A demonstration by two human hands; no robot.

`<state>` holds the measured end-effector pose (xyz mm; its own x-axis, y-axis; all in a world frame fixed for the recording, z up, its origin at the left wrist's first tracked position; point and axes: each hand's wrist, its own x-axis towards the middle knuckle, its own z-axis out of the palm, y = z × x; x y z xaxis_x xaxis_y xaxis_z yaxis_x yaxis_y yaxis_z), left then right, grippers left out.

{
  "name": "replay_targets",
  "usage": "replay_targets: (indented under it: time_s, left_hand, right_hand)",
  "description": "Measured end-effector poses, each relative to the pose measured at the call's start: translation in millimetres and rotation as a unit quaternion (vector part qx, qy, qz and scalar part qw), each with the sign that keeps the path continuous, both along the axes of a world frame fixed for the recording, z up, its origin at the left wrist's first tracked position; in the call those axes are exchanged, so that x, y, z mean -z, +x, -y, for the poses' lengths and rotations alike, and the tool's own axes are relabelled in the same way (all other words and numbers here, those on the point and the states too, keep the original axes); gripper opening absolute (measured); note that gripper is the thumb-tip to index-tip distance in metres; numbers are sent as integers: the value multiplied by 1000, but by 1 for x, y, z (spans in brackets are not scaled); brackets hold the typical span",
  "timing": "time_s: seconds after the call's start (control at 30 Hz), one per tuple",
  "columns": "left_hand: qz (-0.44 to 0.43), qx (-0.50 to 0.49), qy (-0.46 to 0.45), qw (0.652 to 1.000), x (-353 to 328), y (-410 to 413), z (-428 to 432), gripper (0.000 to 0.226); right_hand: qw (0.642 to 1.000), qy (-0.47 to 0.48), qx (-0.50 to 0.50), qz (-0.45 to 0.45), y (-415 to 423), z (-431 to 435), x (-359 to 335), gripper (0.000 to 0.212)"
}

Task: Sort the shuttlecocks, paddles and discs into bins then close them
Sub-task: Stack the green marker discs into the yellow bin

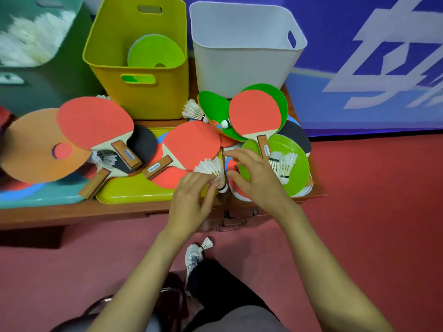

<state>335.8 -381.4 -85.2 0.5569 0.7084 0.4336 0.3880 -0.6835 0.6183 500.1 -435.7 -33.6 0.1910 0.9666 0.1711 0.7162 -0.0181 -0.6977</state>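
Head view: a shuttlecock (211,167) is pinched at its cork end by the left hand (191,200), feathers up, over the near edge of the table (72,212). The right hand (257,180) is just beside it, fingers loosely spread over a green disc (299,180), gripping nothing that shows. More shuttlecocks (285,164) lie on that disc. Around them, red paddles (191,144) and an orange disc (31,149) are heaped on a yellow lid (134,190) and a teal lid (36,195). Behind stand a teal bin (67,75), a yellow bin (148,101) holding a second green disc (155,51), and a white bin (239,73).

Shuttlecock sorting seems to be the step in hand. The next move probably calls for a carry leftward over the heap to the teal bin, high enough to clear its rim.

The teal bin is blurred and cut off, so the white mass inside is shuttlecocks only by guess. Whatever lies under the paddles is hidden. A stray shuttlecock (208,243) sits on the floor by a shoe (193,255).
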Motion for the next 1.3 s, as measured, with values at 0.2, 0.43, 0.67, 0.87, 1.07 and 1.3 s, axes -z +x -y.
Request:
replay_targets:
  time_s: [0.2,0.43,0.67,0.87,1.07,1.3]
  left_hand:
    - [6,-90,-10,996,25,-48,64,15]
    - [-46,-186,-46,980,89,-98,111,13]
    - [-157,-283,-223,920,220,-123,128,21]
    - [-230,-332,-366,838,351,-125,109,9]
    - [-243,-347,-403,811,464,-125,107,7]
    - [-200,-349,-466,788,574,-125,102,16]
  right_hand:
    - [998,-28,-40,-29,-30,42,17,34]
    - [984,-95,-147,10,-63,64,85,36]
    - [886,-334,-265,180,-92,42,264,55]
    - [766,-466,-311,315,-106,14,434,59]
    - [753,-482,-329,303,-117,1,545,52]
    - [739,-504,-306,326,-126,-3,660,53]
